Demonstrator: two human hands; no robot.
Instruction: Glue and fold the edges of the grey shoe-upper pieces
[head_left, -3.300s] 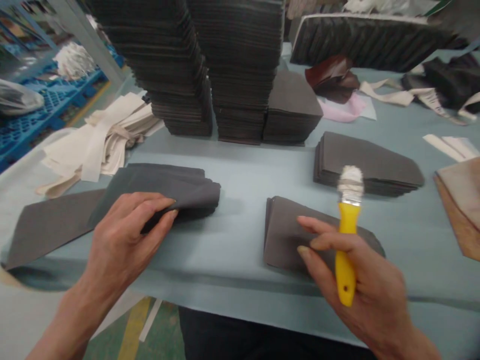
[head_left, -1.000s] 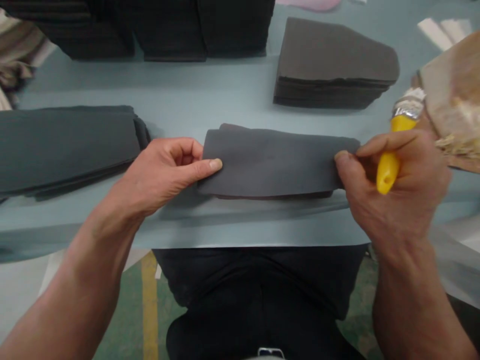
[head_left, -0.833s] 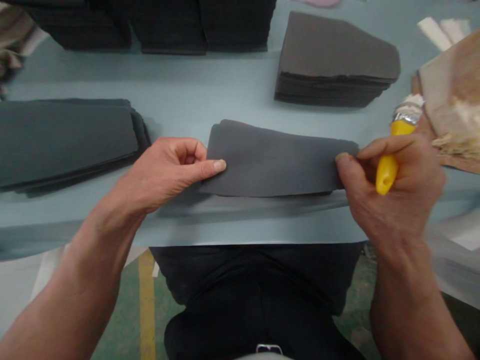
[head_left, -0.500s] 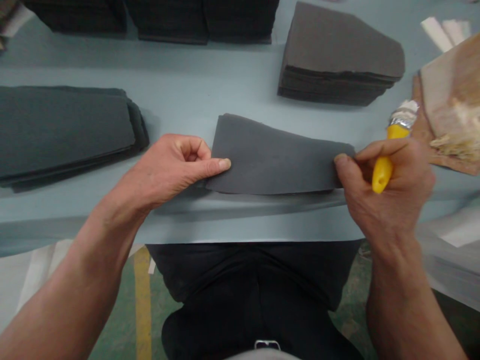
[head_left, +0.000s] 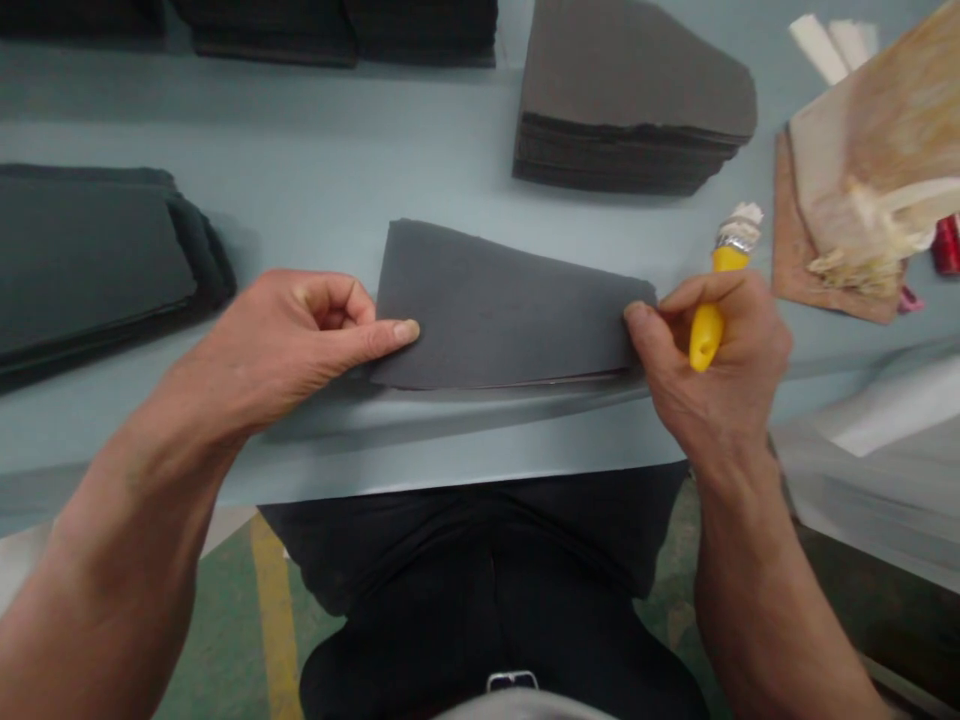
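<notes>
A dark grey tapered fabric panel [head_left: 502, 310] lies near the table's front edge, its wide end to the left. My left hand [head_left: 315, 325] pinches that wide end, thumb on top. At the narrow end my right hand [head_left: 712, 350] pinches the corner between thumb and forefinger. The same hand also keeps a yellow-handled brush [head_left: 726, 260] tucked between its fingers, whitish bristles pointing away from me. The fingers beneath the panel are hidden. Along its lower edge a thin second layer shows.
A stack of brownish-grey panels [head_left: 637, 80] stands behind, and a dark green-grey stack [head_left: 82, 265] lies at left. Black stacks [head_left: 420, 30] line the back. On the right are a glue-crusted container [head_left: 847, 180], white strips [head_left: 821, 45] and a red spool [head_left: 946, 245].
The whole view has shifted, so the table's contents appear farther left. Both hands keep their pinch on the panel, and the gap along its lower edge looks slightly wider.
</notes>
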